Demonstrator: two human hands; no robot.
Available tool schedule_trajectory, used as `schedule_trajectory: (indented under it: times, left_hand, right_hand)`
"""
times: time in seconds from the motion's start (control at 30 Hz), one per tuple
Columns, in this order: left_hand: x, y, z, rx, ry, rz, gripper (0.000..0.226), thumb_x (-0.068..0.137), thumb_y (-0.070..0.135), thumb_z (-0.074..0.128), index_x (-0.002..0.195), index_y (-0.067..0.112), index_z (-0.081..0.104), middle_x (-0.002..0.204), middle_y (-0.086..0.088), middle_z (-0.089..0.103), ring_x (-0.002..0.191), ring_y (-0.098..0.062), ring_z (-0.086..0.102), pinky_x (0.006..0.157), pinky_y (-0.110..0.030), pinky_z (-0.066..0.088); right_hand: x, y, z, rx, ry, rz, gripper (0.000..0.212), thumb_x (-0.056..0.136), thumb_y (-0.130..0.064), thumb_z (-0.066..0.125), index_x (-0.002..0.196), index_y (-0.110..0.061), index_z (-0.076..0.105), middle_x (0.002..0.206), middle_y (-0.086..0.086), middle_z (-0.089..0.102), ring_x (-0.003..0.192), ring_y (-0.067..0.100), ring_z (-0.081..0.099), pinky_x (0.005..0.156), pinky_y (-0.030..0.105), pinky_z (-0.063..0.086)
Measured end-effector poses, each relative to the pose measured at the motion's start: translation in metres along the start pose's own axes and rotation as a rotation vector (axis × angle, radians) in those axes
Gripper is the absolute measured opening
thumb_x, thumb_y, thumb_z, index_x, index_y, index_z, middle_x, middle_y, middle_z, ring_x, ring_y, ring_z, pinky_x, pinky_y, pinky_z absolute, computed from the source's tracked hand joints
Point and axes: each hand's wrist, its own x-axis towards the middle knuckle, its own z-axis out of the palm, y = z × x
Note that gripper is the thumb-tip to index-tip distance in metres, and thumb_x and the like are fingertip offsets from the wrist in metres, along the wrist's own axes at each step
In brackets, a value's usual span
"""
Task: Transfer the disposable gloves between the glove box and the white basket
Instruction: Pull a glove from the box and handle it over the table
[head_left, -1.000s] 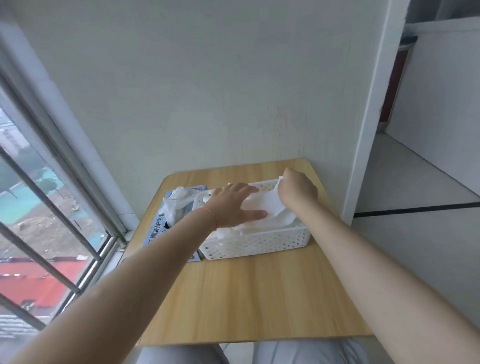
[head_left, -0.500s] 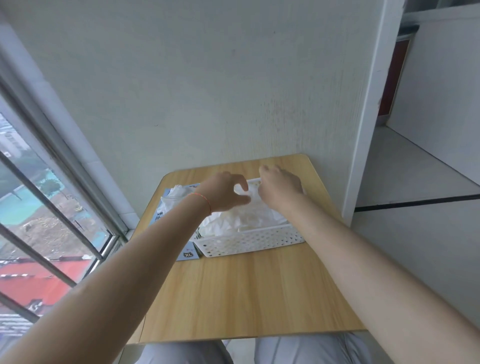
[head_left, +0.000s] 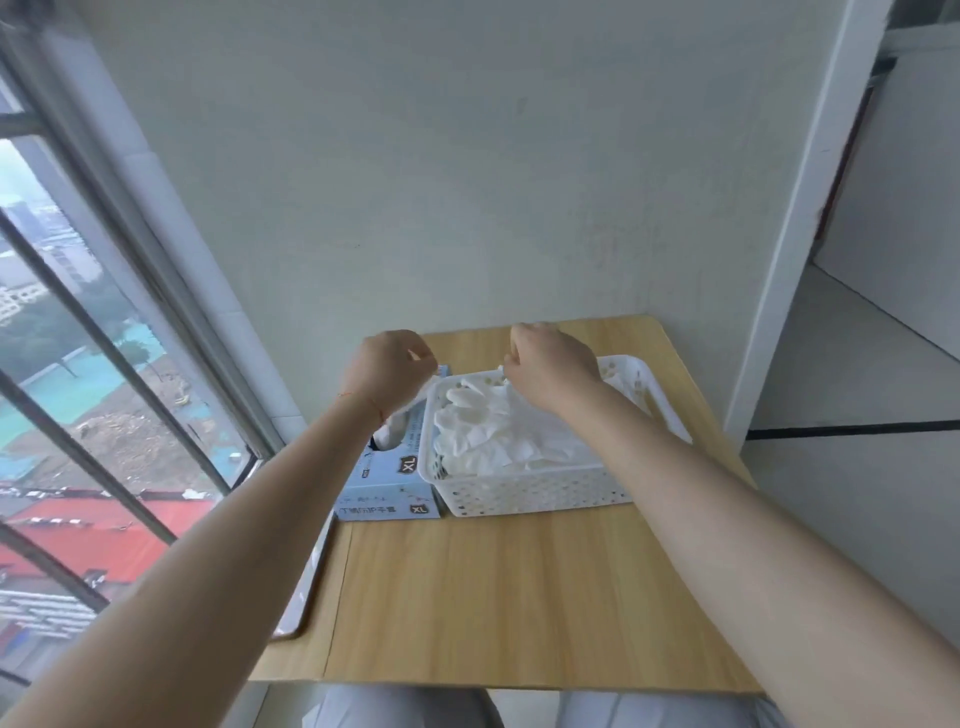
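Disposable gloves: heaped in white basket, table's far right corner. Glove box alongside. Left hand, right hand curled; grip unclear. Next, probably: lift one glove boxward.

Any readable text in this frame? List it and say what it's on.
"XL": dark badge on the top face of the glove box.
"XL": second badge on the box's near side face.
Light characters beside that side badge, upside down to the camera: too blurred to read.
Small print on the top face: unreadable.
White basket: no text.
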Motion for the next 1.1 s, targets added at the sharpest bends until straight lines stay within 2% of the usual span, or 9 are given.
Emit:
schedule_trajectory:
  times: [0.07,0.17,0.33,0.5,0.6,0.7,0.8,0.97,1.1]
  left_hand:
    - [0.002,-0.030,-0.010,0.019,0.022,-0.133,0.007,0.082,0.023,0.060,0.084,0.028,0.065,0.090,0.001,0.067,0.075,-0.021,0.063,0.070,-0.028,0.051]
    - [-0.001,-0.067,-0.014,0.036,-0.113,-0.217,0.025,0.083,0.031,0.069,0.106,0.023,0.063,0.104,0.001,0.056,0.072,-0.013,0.056,0.064,-0.026,0.042]
    - [-0.002,-0.095,-0.008,0.017,-0.069,-0.169,0.005,0.086,0.028,0.067,0.087,0.023,0.067,0.100,0.000,0.068,0.076,-0.014,0.060,0.065,-0.025,0.047]
    - [-0.004,-0.096,-0.001,-0.081,-0.109,-0.225,0.016,0.090,0.034,0.059,0.093,0.018,0.062,0.091,0.000,0.066,0.078,-0.020,0.065,0.061,-0.026,0.045]
    - [-0.009,-0.101,0.003,-0.204,-0.120,-0.232,0.017,0.086,0.035,0.062,0.094,0.019,0.063,0.090,0.001,0.067,0.079,-0.018,0.068,0.064,-0.027,0.051]
    - [-0.014,-0.107,-0.001,-0.241,-0.109,-0.236,0.023,0.081,0.039,0.068,0.092,0.019,0.062,0.087,0.003,0.065,0.075,-0.014,0.064,0.059,-0.025,0.046]
    - [-0.016,-0.106,-0.006,-0.247,-0.093,-0.218,0.030,0.084,0.040,0.064,0.076,0.013,0.055,0.072,0.003,0.057,0.065,-0.016,0.051,0.060,-0.026,0.038]
    - [-0.022,-0.081,-0.027,-0.670,0.079,-0.173,0.015,0.091,0.019,0.059,0.088,0.008,0.068,0.074,0.001,0.057,0.069,-0.013,0.050,0.067,-0.029,0.042]
    - [-0.025,-0.063,-0.043,-0.891,-0.024,-0.115,0.011,0.090,0.019,0.064,0.088,0.010,0.070,0.085,-0.001,0.066,0.080,-0.013,0.060,0.081,-0.029,0.049]
  right_hand:
    - [0.008,-0.024,0.010,0.059,-0.001,-0.051,0.014,0.091,-0.016,0.042,0.095,-0.011,0.055,0.100,0.006,0.057,0.086,0.027,0.057,0.065,0.032,0.042]
    - [0.016,-0.054,0.024,0.112,-0.038,-0.116,0.013,0.091,-0.017,0.043,0.091,-0.014,0.055,0.100,0.003,0.057,0.086,0.024,0.055,0.067,0.032,0.042]
    - [0.029,-0.079,0.046,0.133,-0.081,-0.136,0.016,0.091,-0.014,0.043,0.094,-0.016,0.058,0.101,0.002,0.054,0.088,0.024,0.054,0.071,0.033,0.045]
    - [0.042,-0.098,0.065,-0.006,-0.223,-0.170,0.019,0.092,-0.022,0.052,0.108,-0.021,0.062,0.118,0.003,0.051,0.118,0.024,0.043,0.095,0.040,0.034]
    - [0.047,-0.105,0.077,-0.142,-0.271,-0.159,0.022,0.091,-0.026,0.057,0.111,-0.023,0.065,0.120,0.002,0.051,0.122,0.025,0.039,0.096,0.042,0.031]
    - [0.047,-0.110,0.079,-0.097,-0.198,-0.166,0.018,0.090,-0.018,0.051,0.100,-0.021,0.066,0.111,0.000,0.059,0.114,0.025,0.045,0.088,0.039,0.031]
    - [0.044,-0.115,0.067,0.125,-0.100,-0.182,0.012,0.088,-0.019,0.047,0.089,-0.018,0.059,0.095,-0.004,0.058,0.100,0.021,0.050,0.083,0.036,0.035]
    - [0.037,-0.122,0.039,0.466,0.025,-0.173,0.009,0.083,-0.021,0.060,0.084,-0.013,0.056,0.091,-0.002,0.057,0.086,0.016,0.052,0.073,0.030,0.041]
    - [0.031,-0.123,0.022,0.633,0.032,-0.101,0.012,0.084,-0.024,0.059,0.083,-0.014,0.052,0.077,-0.005,0.054,0.070,0.012,0.049,0.064,0.028,0.040]
